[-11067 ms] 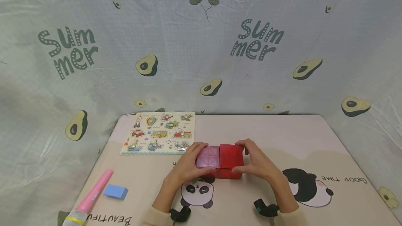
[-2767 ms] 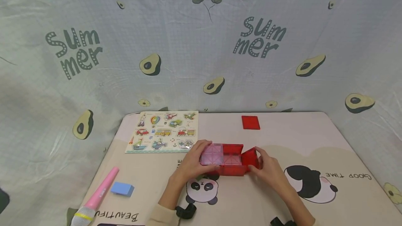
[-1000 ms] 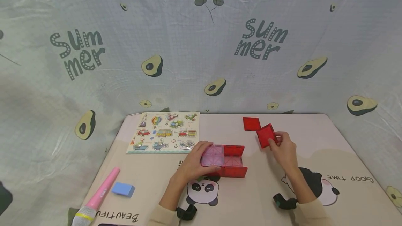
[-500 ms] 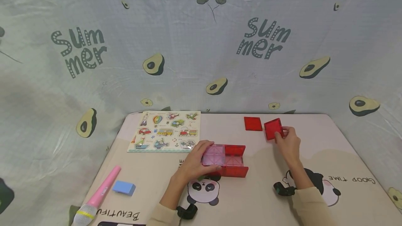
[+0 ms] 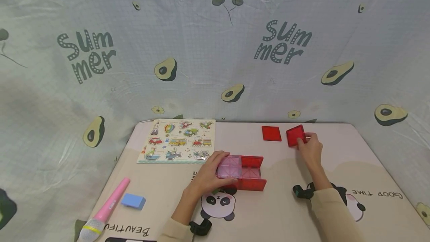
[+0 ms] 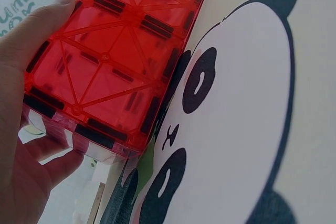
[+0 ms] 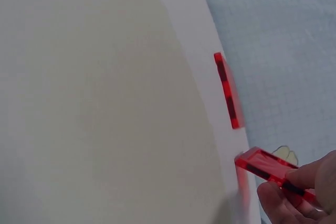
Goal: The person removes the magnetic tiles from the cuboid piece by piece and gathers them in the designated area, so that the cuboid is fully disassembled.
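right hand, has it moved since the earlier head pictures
Yes: judged against the printed panda face in the head view, the right hand has moved forward and to the right.

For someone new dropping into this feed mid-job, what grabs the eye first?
Probably the red-and-pink tile box near the middle of the table, held by the left hand and open at its right end. Next, the tilted red tile in the right hand, near the far edge. The pink toy microphone at near left also stands out.

Light is soft, the right wrist view dim.
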A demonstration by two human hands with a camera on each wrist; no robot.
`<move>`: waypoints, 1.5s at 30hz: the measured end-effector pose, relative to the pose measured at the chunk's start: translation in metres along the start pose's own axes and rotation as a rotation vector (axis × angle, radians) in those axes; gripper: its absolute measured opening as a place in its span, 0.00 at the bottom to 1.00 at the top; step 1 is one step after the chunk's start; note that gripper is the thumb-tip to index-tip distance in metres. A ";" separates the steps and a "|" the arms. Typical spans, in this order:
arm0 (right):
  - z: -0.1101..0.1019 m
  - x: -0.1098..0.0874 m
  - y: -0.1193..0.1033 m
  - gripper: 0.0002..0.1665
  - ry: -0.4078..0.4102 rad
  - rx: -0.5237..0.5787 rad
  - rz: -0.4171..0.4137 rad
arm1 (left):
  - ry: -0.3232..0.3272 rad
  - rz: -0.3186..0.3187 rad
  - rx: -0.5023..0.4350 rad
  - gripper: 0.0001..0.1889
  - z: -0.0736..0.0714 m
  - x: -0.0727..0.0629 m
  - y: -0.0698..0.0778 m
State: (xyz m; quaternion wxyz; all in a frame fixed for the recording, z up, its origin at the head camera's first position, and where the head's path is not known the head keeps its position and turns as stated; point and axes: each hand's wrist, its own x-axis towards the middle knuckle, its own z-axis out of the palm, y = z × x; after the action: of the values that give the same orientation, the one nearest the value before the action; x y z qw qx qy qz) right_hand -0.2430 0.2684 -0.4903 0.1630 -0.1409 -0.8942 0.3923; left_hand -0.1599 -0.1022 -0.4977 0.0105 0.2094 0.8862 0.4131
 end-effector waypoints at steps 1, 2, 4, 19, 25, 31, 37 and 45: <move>0.001 0.002 0.001 0.25 -0.004 -0.003 0.006 | 0.000 0.000 0.000 0.44 0.000 0.000 0.000; 0.001 0.003 0.002 0.25 -0.005 -0.009 0.010 | 0.002 0.002 -0.001 0.44 0.000 0.000 0.000; 0.002 0.007 0.004 0.25 -0.008 -0.021 0.020 | 0.007 0.007 0.000 0.43 0.000 0.000 0.000; 0.017 0.022 0.016 0.29 -0.054 -0.036 0.187 | 0.003 0.010 -0.003 0.42 -0.002 0.000 0.002; 0.019 0.023 0.015 0.27 -0.025 -0.058 0.187 | -0.004 0.005 0.001 0.44 -0.002 0.000 0.001; 0.020 0.023 0.014 0.26 -0.029 -0.082 0.180 | -0.003 -0.001 0.006 0.44 -0.002 0.000 0.002; 0.022 0.025 0.016 0.24 -0.030 -0.118 0.159 | -0.006 -0.004 -0.004 0.44 -0.002 0.000 0.002; 0.024 0.026 0.016 0.24 -0.030 -0.122 0.174 | -0.004 -0.004 -0.003 0.44 -0.002 0.000 0.002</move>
State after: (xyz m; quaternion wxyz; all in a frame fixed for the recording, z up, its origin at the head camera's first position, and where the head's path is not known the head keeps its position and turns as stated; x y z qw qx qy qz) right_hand -0.2738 0.2732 -0.5131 0.1062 -0.2220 -0.9031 0.3518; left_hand -0.1597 -0.1025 -0.4949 0.0136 0.2085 0.8860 0.4139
